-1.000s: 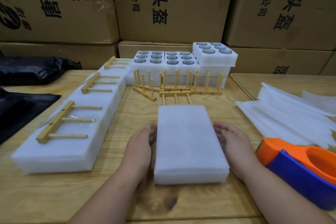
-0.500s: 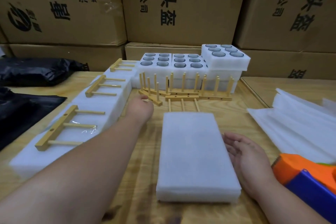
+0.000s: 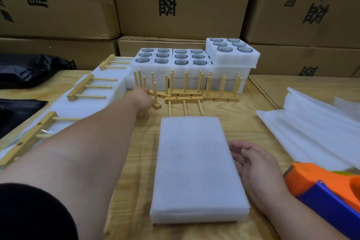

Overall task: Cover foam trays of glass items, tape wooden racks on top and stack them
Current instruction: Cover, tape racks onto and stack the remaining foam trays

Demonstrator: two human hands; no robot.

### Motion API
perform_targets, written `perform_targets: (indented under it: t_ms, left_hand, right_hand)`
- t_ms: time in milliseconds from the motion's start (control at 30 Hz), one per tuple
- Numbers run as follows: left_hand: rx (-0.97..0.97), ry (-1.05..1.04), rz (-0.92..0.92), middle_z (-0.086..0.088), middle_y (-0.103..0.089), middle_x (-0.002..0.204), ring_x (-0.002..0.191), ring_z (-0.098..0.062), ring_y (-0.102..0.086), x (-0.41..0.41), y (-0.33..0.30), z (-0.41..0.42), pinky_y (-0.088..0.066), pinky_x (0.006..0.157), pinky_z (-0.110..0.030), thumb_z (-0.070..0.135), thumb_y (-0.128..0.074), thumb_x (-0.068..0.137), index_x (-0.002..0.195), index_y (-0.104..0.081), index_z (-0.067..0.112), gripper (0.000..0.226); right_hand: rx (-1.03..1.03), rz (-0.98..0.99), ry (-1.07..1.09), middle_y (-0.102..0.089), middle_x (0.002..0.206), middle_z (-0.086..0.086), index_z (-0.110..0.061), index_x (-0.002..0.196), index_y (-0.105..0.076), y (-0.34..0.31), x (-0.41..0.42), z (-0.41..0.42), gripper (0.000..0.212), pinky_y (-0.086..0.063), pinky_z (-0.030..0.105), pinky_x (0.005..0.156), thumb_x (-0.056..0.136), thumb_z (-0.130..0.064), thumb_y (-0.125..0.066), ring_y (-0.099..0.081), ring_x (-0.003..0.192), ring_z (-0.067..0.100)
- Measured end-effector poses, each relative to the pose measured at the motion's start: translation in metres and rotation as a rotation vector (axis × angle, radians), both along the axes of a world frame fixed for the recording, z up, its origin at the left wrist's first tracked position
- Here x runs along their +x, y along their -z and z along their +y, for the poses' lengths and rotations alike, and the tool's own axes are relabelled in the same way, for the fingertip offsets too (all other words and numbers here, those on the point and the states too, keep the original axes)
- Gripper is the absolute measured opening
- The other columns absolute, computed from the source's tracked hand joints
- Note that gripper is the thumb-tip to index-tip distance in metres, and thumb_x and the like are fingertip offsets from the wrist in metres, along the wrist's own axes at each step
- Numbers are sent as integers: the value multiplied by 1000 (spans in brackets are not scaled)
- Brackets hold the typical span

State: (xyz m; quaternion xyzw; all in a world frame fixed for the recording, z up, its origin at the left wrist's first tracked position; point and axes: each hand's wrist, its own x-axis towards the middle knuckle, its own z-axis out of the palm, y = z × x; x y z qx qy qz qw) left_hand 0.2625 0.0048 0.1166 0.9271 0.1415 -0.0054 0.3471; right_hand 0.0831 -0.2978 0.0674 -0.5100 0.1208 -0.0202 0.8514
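While the covered tray (image 3: 198, 169) lies flat in the middle of the worktop (image 3: 144, 142), the left hand (image 3: 143, 99) is stretched far out to the loose racks (image 3: 187, 95) at the back; it is at the end of the nearest rack (image 3: 156, 96), but its fingers are hidden behind the hand, so I cannot tell if it has a hold yet. My guess is that this rack is picked because it is the closest one to reach.

The right hand (image 3: 251, 163) rests beside the tray, fingers loose and almost straight, touching its right edge and gripping nothing; I think it stays there so the tray and its foam lid do not slide.

The tray has no rack on top, so the tape step is not begun; the tape gun (image 3: 321, 187), orange and blue, waits just by the right wrist, handy for that step.

On the left, a row of done trays (image 3: 81, 103) lies in a line, each with a rack taped flat on top, pegs lying sideways; that seems to be how the next rack should sit. At the back, open trays (image 3: 175, 64) show glass cups (image 3: 181, 61) in round holes, 6 to a tray, with 1 more tray (image 3: 233, 52) stacked higher at the right; they have no lids yet. White foam sheets (image 3: 311, 128) lie at the right, near for covering them. Big boxes (image 3: 175, 0) fill the wall behind.
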Motion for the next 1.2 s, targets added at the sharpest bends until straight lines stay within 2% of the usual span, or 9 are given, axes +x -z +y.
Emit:
perform_targets:
  t_ms: [200,300,400,567,733,800,933,1033,1200]
  left_hand:
    - [-118,-81,-102,-4,-56,145,129,-26,-56,-1,10,-2,-45,103,-36,42,-85,76,154,-40,18,93]
    - [-217,-182,-265,8,-76,99,90,-6,-66,-14,10,-8,-50,78,-27,51,-84,75,142,-53,21,80]
    - [-176,-206,-402,4,-68,118,78,1,-59,-28,4,-15,-51,77,-29,49,-79,80,132,-57,25,61]
    - [-133,-11,-519,3,-63,107,87,-9,-61,-70,-24,-34,-54,79,-32,49,-77,74,91,-57,41,27]
    - [-84,336,-573,14,-68,86,83,-1,-67,-133,-56,-60,-43,70,-8,33,-87,74,81,-64,37,24]
    - [-31,467,-558,32,-66,93,94,-5,-69,-161,-66,-68,-46,82,-10,35,-86,74,84,-67,35,21]
    - [316,671,-449,39,-61,110,124,-8,-56,-202,-76,-81,-38,109,-44,50,-79,76,94,-67,39,25]
    - [453,725,-260,21,-49,149,124,-10,-49,-215,-71,-85,-31,110,-37,52,-75,81,104,-63,45,27]
    - [484,752,-212,21,-41,155,138,-9,-39,-216,-61,-86,-19,118,-35,56,-68,86,116,-62,44,32]
  right_hand:
    - [-4,-25,-10,-76,97,24,7,95,-64,2,1,1,36,-61,28,65,95,11,-28,-76,91,32]
    - [-5,-30,-13,-75,98,24,7,95,-63,3,1,1,36,-60,28,65,94,12,-28,-76,92,31]
    - [-9,-34,-16,-76,97,23,7,96,-63,1,0,2,36,-60,27,64,93,12,-27,-76,91,30]
    - [-8,-31,-11,-76,94,21,5,95,-62,-3,-3,4,36,-60,27,65,95,11,-27,-76,91,30]
    - [-35,-26,-18,-77,95,20,4,96,-63,-6,-5,5,35,-60,29,71,97,9,-29,-76,92,27]
    - [-27,-23,-12,-77,93,20,3,94,-63,-8,-6,5,35,-60,29,70,97,9,-29,-76,90,28]
    - [-29,-20,-11,-77,95,20,3,96,-63,-8,-7,6,33,-59,30,72,97,9,-31,-76,92,29]
    - [-55,-27,-11,-77,95,20,4,96,-64,-8,-8,6,32,-61,27,67,97,9,-32,-76,92,28]
    - [-103,-36,-19,-78,96,17,4,99,-65,-9,-9,5,32,-60,28,69,95,8,-33,-76,92,26]
